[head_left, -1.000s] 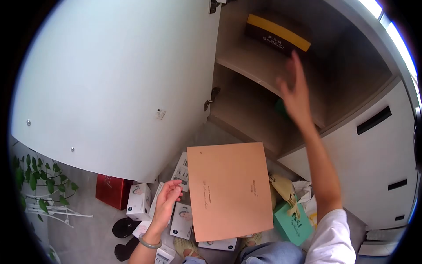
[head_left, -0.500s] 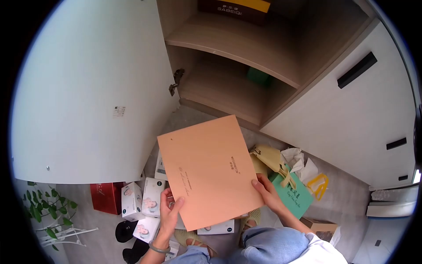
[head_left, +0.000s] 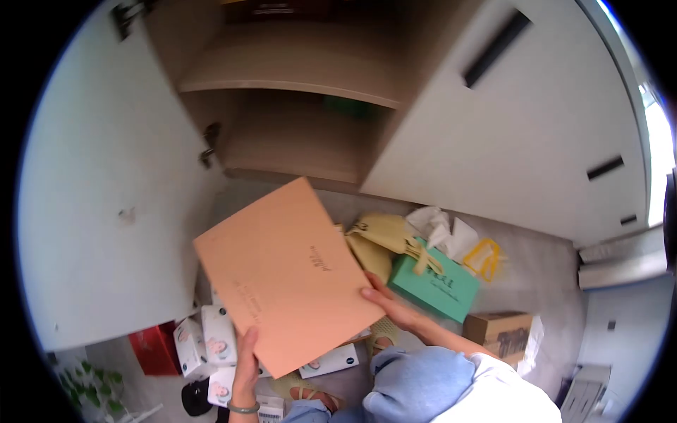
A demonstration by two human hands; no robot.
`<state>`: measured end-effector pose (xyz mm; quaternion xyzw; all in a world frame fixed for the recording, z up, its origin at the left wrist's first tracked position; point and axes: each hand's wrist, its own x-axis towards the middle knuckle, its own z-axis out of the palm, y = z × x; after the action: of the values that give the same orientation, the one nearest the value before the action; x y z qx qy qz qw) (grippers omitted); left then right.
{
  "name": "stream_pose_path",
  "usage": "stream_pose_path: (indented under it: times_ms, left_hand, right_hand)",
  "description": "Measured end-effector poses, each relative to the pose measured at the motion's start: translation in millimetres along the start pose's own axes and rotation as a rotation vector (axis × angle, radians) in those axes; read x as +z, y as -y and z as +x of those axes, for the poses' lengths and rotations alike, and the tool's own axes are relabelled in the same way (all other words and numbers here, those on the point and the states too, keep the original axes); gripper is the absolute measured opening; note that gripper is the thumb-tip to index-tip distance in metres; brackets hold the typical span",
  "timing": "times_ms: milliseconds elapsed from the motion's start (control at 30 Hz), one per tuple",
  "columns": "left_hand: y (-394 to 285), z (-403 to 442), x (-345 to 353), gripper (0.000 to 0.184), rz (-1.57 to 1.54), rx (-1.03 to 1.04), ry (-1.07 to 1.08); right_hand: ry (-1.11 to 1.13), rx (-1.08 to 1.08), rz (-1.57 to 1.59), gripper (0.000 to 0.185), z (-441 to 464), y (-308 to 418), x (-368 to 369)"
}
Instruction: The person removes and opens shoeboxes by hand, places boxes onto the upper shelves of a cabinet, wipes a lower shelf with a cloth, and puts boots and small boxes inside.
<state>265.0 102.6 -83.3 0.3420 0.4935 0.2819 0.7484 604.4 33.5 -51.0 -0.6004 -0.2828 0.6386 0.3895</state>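
A large flat peach-orange box (head_left: 285, 275) with small printed text is held tilted above the floor, in front of the open cabinet. My left hand (head_left: 247, 363), with a bangle at the wrist, grips its lower left edge, thumb on top. At the right edge my right hand (head_left: 386, 302) holds the box with its thumb on top. The fingers under the box are partly hidden. Beneath and to the left lie white boxes (head_left: 218, 335) with a printed picture.
A cabinet shelf (head_left: 296, 67) holds a dark box (head_left: 278, 10); something green sits in the lower compartment. On the floor are a green box (head_left: 434, 285), a yellow bag (head_left: 377, 236), a cardboard box (head_left: 497, 333), a red box (head_left: 156, 349) and a plant (head_left: 95, 386).
My right hand came down from near the shelf and took hold of the box's right edge. The box has turned and shifted left in view. The camera view has swung right and down.
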Motion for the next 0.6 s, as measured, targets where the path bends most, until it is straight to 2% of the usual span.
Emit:
stream_pose_path:
  times_ms: [33,100,133,200,333,400,533,600]
  left_hand:
    - [3,1,-2,0.067,0.012,-0.017,0.049]
    - [10,1,-11,0.069,-0.035,-0.033,-0.055]
    - [11,3,-17,0.069,-0.033,-0.036,0.0]
    - [16,3,-24,0.068,-0.093,-0.061,-0.013]
    - [-8,-5,-3,0.071,-0.077,-0.089,0.103]
    - [-4,-1,-18,0.071,-0.048,-0.084,0.038]
    - [-2,2,-21,0.071,-0.081,-0.062,0.095]
    - [4,1,-30,0.071,-0.097,-0.098,0.028]
  right_hand:
    - [-0.051,-0.001,0.013,0.082,-1,-5,-2]
    - [0.017,-0.002,-0.007,0.085,0,-20,-6]
    - [-0.035,-0.001,0.007,0.085,0,-20,-8]
    - [0.03,-0.034,-0.045,0.089,-5,-23,-9]
    - [0.01,0.031,0.086,0.093,-15,-38,-3]
    - [0.023,-0.026,0.065,0.099,-20,-39,-3]
    - [0.012,-0.116,-0.028,0.095,-34,-56,-11]
    - [0.037,-0.018,0.054,0.091,-44,-68,-15]
